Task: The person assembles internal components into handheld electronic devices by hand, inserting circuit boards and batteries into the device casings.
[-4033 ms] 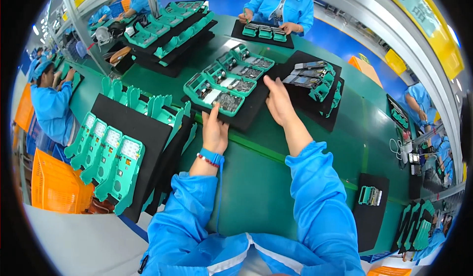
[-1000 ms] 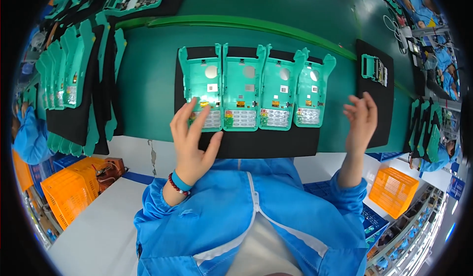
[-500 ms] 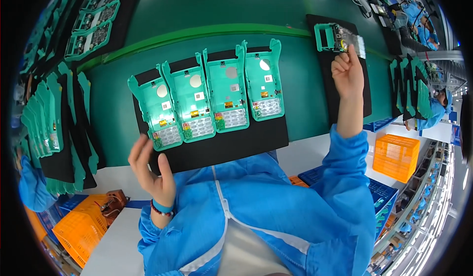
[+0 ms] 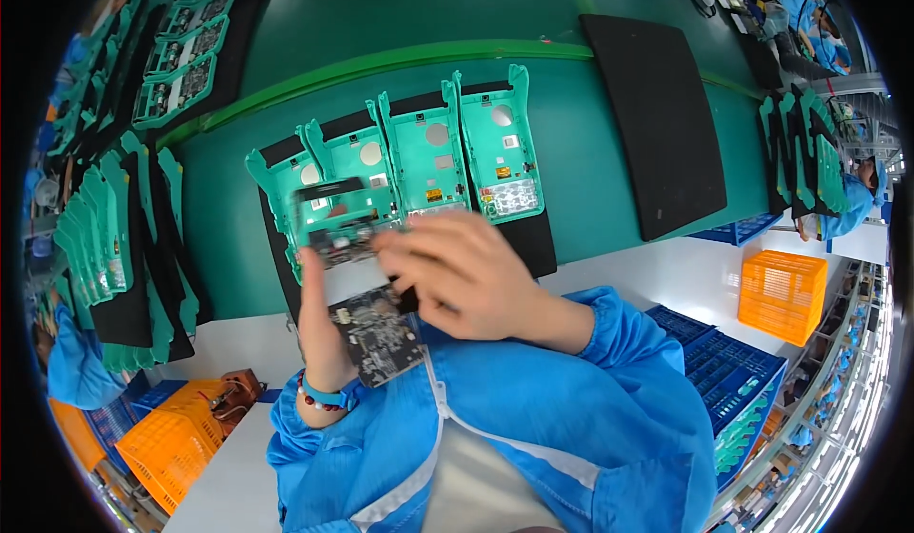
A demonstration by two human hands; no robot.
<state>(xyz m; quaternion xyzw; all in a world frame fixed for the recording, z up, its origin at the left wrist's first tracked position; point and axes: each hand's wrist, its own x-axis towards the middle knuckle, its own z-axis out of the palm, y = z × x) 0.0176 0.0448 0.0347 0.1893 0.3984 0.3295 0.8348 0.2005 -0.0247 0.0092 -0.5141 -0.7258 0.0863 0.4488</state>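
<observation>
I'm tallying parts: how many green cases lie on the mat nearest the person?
4, in one row: leftmost case, second case, third case and rightmost case. The right hand and held circuit board hide parts of the first three.

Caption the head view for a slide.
Left hand holds a circuit board, right hand at it, near four green shells on a black mat.

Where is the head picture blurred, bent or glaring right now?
Head view: the right hand and upper end of the held circuit board are blurred; highlights whiten the keypad in the near row's rightmost shell. Head view: the green strip bows across the table, corners go black.
</observation>
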